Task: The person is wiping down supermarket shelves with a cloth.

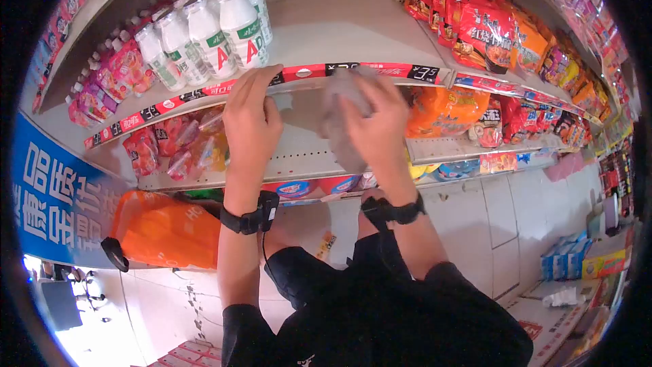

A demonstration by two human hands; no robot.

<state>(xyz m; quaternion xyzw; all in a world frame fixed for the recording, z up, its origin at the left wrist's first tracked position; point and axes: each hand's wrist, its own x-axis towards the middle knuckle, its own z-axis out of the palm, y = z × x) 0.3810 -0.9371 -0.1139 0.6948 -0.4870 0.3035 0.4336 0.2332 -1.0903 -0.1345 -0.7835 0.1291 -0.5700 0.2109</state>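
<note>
My right hand (pixel 379 126) is closed around a grey cloth (pixel 345 132), which lies against the front edge of the shelf and hangs below it. The hand is slightly blurred. Further left, my left hand (pixel 251 119) touches the shelf's red and black price strip (pixel 305 71) with its fingers stretched out, holding nothing. Just behind that hand, white plastic bottles (pixel 239 27) with green and red labels stand upright in a group on the shelf (pixel 326 34). Both wrists wear black straps.
Pink drink pouches (pixel 125 68) stand left of the bottles. Red noodle packets (pixel 483 34) fill the shelf's right end. The lower shelf carries an orange multipack (pixel 448 110) and red bags (pixel 142 151). An orange bag (pixel 170 231) is at left, beside a blue sign (pixel 58 197).
</note>
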